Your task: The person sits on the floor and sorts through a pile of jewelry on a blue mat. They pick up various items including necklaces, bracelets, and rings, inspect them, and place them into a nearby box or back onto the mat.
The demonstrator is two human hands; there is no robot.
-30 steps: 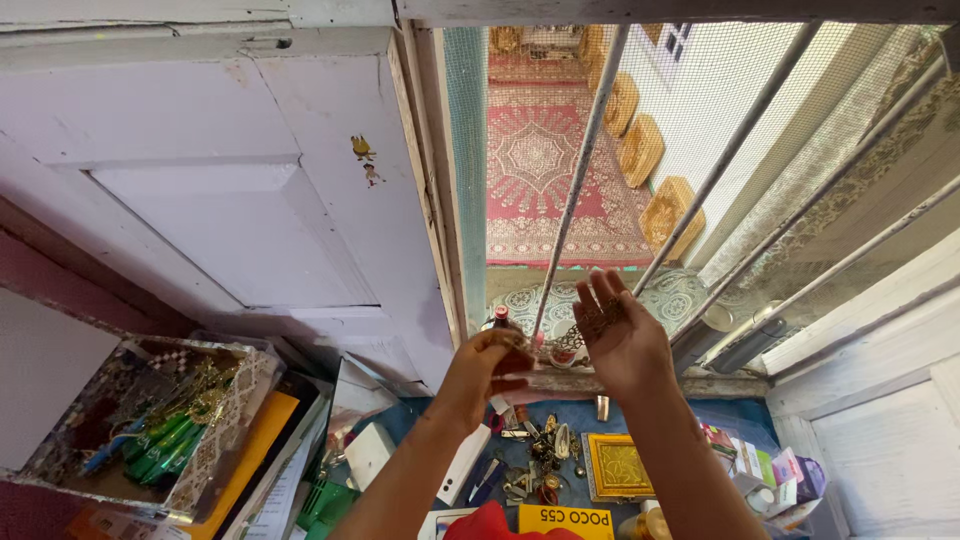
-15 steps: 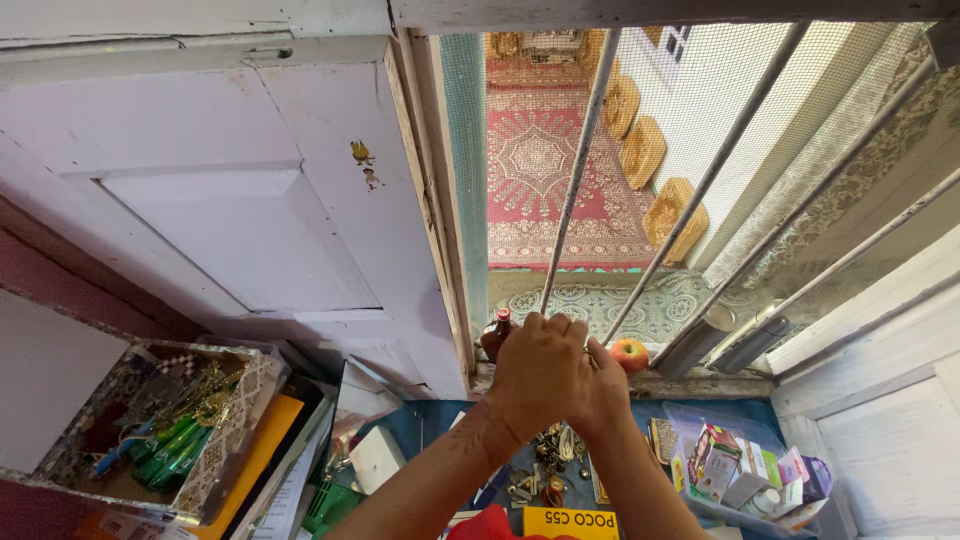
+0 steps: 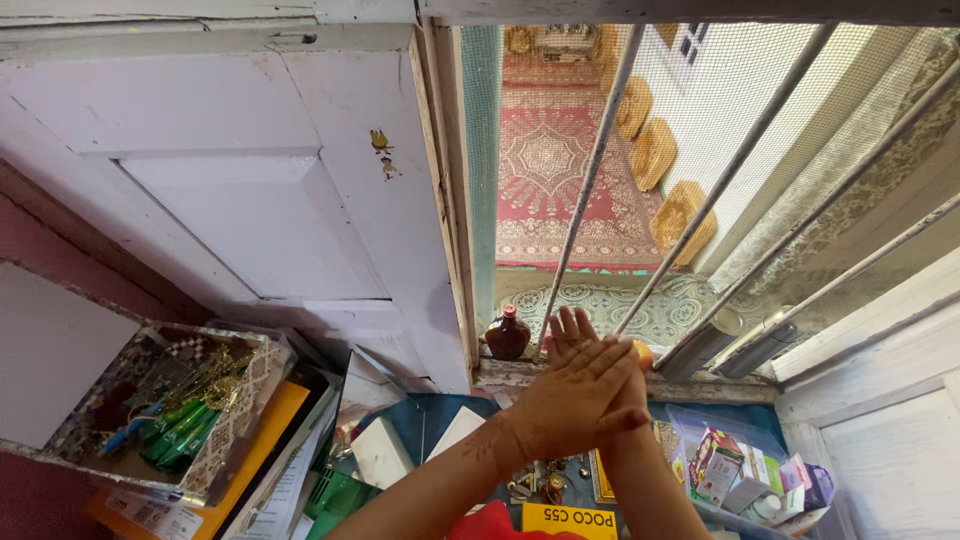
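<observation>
White-painted window frame up ahead, and your two hands are pressed together right in front of the sill (image 3: 560,375). Your left hand (image 3: 570,400) lies flat across your right hand (image 3: 580,345), palm on palm, fingers out straight rather than curled. Can't tell if anything's sandwiched between them, nothing pokes out.

Just past your fingertips a small brown bottle (image 3: 508,334) with a red cap stands upright on the sill, left of the nearest window bar (image 3: 590,180). An apple (image 3: 643,353) peeks out from behind your hands on the right, mostly covered.

Below your wrists there's a blue cloth (image 3: 425,420) with a pile of small metal bits (image 3: 545,480) on it. Off right sits a clear tub (image 3: 690,425) of little cartons; far left, a patterned box (image 3: 235,420) with green tubes inside.
</observation>
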